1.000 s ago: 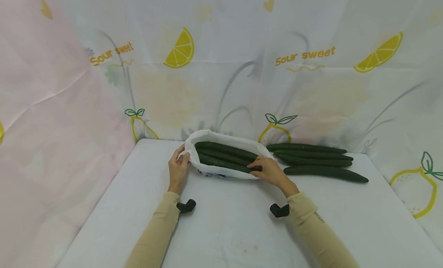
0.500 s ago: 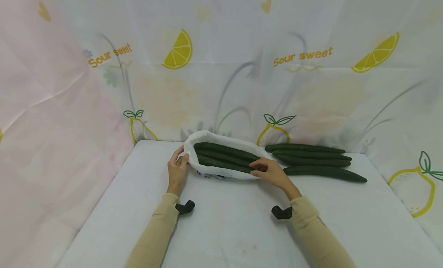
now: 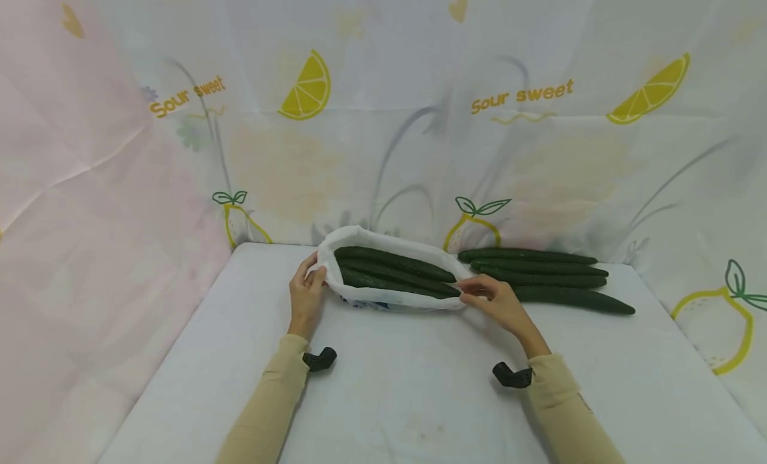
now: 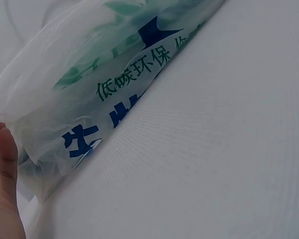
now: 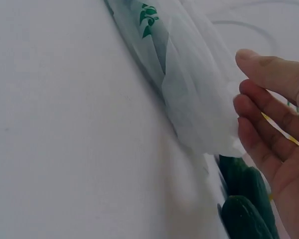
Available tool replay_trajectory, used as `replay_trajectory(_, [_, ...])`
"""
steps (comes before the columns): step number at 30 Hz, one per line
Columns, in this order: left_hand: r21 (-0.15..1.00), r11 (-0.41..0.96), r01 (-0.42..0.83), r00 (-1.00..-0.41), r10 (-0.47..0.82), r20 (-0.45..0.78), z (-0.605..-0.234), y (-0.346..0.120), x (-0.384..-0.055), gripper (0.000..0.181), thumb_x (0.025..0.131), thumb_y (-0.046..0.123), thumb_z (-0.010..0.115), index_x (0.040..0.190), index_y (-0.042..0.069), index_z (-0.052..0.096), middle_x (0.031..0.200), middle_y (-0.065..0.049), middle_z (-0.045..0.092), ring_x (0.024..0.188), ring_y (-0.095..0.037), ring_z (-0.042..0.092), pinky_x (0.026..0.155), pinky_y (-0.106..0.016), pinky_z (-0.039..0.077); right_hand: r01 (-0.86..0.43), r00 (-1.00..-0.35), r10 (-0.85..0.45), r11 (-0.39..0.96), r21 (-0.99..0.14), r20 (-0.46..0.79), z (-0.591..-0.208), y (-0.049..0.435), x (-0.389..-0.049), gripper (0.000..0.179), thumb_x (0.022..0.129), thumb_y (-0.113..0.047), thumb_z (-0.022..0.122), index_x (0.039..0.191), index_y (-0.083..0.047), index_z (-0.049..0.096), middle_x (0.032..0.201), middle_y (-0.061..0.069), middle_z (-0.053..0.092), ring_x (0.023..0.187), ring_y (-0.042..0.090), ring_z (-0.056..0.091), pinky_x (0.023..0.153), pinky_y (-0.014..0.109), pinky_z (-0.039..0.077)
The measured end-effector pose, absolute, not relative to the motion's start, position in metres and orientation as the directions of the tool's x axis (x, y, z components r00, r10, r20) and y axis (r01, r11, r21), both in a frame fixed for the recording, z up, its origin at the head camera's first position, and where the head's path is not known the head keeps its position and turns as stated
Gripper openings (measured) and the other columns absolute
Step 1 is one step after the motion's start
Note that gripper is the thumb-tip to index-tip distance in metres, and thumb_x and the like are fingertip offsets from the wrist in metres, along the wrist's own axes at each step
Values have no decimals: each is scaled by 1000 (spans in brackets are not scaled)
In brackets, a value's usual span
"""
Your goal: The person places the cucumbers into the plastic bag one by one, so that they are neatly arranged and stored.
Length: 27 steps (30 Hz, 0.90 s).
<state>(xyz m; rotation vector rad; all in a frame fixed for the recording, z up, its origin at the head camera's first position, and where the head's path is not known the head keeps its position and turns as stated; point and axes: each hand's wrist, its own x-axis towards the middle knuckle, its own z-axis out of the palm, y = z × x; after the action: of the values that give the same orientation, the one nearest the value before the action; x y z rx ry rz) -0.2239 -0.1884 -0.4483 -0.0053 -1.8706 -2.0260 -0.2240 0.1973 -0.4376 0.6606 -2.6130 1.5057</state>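
Note:
A white plastic bag (image 3: 407, 301) lies on its side with its mouth turned up, and several dark green cucumbers (image 3: 389, 267) lie lengthwise inside it. Blue and green print runs along the bag's near side in the left wrist view. My left hand (image 3: 307, 294) holds the bag's left end between thumb and fingers. At the opposite end is my right hand (image 3: 494, 304), its fingertips right at the rim. Seen from the right wrist, the thumb (image 5: 269, 69) stands apart from the loosely bent fingers, which touch the bag's outside.
On the right, beyond my right hand, 3 more cucumbers (image 3: 539, 277) lie side by side on the white table (image 3: 383, 384). A curtain (image 3: 383, 118) printed with lemons and lettering hangs behind the table's back edge.
My right hand has moved right, from over the cucumbers inside the bag to the bag's right rim, uncovering the cucumbers' ends. My left hand stays at the left end.

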Motion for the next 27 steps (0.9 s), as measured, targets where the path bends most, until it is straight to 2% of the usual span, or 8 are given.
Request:
replay_trajectory(7, [959,-32,281,-925,-275,262,-449,-188,-223,40,94,9,56,134,2,51,103,-7,62,78,-2,59,69,-21,49,-298,-944,-263,421,-857,199,-444,219,-222,32,85,-27,71,111,-10,67,113,13,67,93,0,64,78,18,51])
replay_trajectory(13, [959,-32,282,-927,-268,263,-451,-188,-221,40,95,8,55,134,2,50,111,-16,59,79,-2,58,69,-16,48,-298,-948,-249,457,-838,201,-451,236,-215,34,86,-28,69,113,-7,65,114,15,67,94,-6,61,80,14,49])
replay_trajectory(17, [965,-36,261,-935,-260,243,-452,-188,-220,40,95,9,55,135,4,50,115,-19,58,81,-1,58,71,-17,49,-277,-956,-221,476,-835,192,-456,249,-207,34,87,-28,68,114,-7,65,111,14,67,93,-7,60,81,13,48])
replay_trajectory(20, [967,-27,255,-934,-265,239,-451,-188,-220,40,95,10,55,135,5,50,111,-15,60,80,-2,58,71,-18,48,-272,-959,-205,494,-826,194,-460,260,-205,33,88,-28,67,115,-8,65,110,13,67,92,-7,61,81,11,47])
replay_trajectory(27, [964,-18,264,-927,-282,249,-448,-188,-223,40,95,10,56,134,4,51,94,2,63,75,-2,56,69,-19,47,-239,-971,-141,487,-840,195,-457,287,-203,38,89,-28,65,120,-5,62,114,14,65,93,-8,61,80,9,46])
